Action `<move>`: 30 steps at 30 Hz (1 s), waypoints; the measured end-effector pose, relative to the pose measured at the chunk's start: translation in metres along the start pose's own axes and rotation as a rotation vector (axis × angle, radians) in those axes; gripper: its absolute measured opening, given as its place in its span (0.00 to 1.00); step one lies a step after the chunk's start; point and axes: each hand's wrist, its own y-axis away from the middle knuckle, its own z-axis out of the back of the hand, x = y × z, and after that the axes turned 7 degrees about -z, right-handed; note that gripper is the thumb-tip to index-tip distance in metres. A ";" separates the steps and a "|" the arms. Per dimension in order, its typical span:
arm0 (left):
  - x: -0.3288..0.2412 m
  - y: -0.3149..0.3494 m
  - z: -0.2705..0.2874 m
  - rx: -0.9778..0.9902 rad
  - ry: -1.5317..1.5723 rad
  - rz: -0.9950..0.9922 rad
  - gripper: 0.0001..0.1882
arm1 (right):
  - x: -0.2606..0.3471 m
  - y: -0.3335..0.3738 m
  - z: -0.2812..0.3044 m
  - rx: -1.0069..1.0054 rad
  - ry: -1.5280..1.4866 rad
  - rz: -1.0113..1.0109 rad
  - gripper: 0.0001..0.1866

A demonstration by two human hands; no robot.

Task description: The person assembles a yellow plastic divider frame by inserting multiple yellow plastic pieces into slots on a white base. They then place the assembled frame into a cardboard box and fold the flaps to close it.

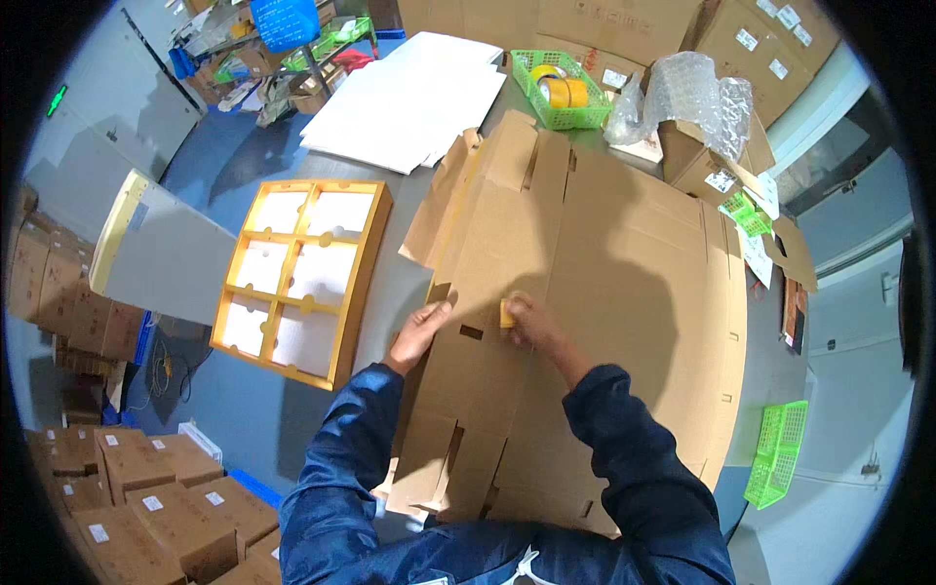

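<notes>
A large flattened cardboard box [624,292] with die-cut slots and creases lies on the table in front of me. At its left edge my left hand [417,334] is closed on the cardboard, thumb on top and the other fingers partly hidden by the edge. My right hand [531,322] is over the left part of the sheet, closed around a small yellow object [506,313]. Most of that object is hidden by my fingers, so its kind cannot be made out. It sits close to a small rectangular slot [471,332] in the cardboard.
Left of the cardboard stands a yellow-framed tray [343,336] with six white-lined compartments. Behind are white sheets [400,102], a green basket [558,117] with yellow tape rolls [565,94], and bubble wrap [682,102] over an open carton [697,166]. Stacked cartons [180,517] fill the lower left.
</notes>
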 end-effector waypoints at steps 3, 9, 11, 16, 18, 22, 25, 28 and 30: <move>-0.007 -0.050 0.003 0.002 0.107 0.065 0.13 | -0.020 0.000 0.009 0.118 -0.099 0.031 0.09; -0.025 -0.124 -0.031 0.110 -0.089 -0.027 0.15 | -0.015 0.001 0.028 0.429 -0.399 0.055 0.10; -0.005 -0.138 -0.006 0.232 0.054 0.043 0.19 | -0.006 -0.010 0.028 0.360 -0.502 0.051 0.11; -0.022 -0.125 -0.018 0.168 0.178 0.173 0.16 | 0.035 -0.054 0.033 -0.163 -0.027 0.329 0.15; -0.015 -0.134 -0.016 0.177 0.081 0.152 0.15 | 0.017 -0.104 0.042 -0.344 0.169 0.676 0.16; -0.001 -0.131 0.008 0.190 0.049 0.060 0.16 | 0.057 -0.092 0.020 -0.310 0.813 0.454 0.21; -0.021 -0.128 -0.010 0.228 0.176 0.180 0.15 | 0.048 -0.105 0.038 -0.295 0.857 0.603 0.20; -0.015 -0.124 0.004 0.175 0.185 0.148 0.14 | 0.078 -0.091 0.023 -0.196 0.937 0.424 0.19; -0.014 -0.128 -0.001 0.185 0.197 0.167 0.13 | 0.070 -0.101 0.027 -0.182 1.171 0.488 0.17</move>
